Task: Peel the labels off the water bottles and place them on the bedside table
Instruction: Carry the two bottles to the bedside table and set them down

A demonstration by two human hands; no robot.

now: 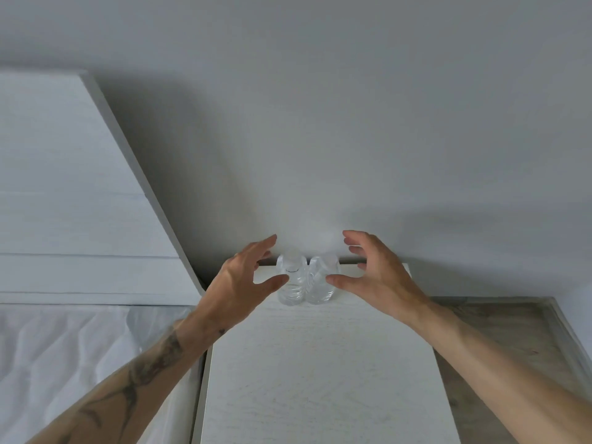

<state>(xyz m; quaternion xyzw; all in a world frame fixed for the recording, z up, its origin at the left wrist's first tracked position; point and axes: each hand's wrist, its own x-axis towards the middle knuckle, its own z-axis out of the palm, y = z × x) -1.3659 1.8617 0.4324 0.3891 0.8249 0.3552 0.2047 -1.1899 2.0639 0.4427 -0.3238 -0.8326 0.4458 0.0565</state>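
Here your left hand (pixel 246 277) and right hand (pixel 374 274) flank two clear, label-free water bottles (pixel 306 278) standing upright together at the white bench's (pixel 320 363) far edge, fingers spread wide, holding nothing.

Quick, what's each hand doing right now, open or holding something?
Left hand: open, fingers spread beside the left bottle, holding nothing.
Right hand: open, fingers spread beside the right bottle, holding nothing.

I see a plain grey wall (pixel 320 107), a white headboard (pixel 64 187) with bedding (pixel 64 347) at left, wood-look floor (pixel 512 331) at right.
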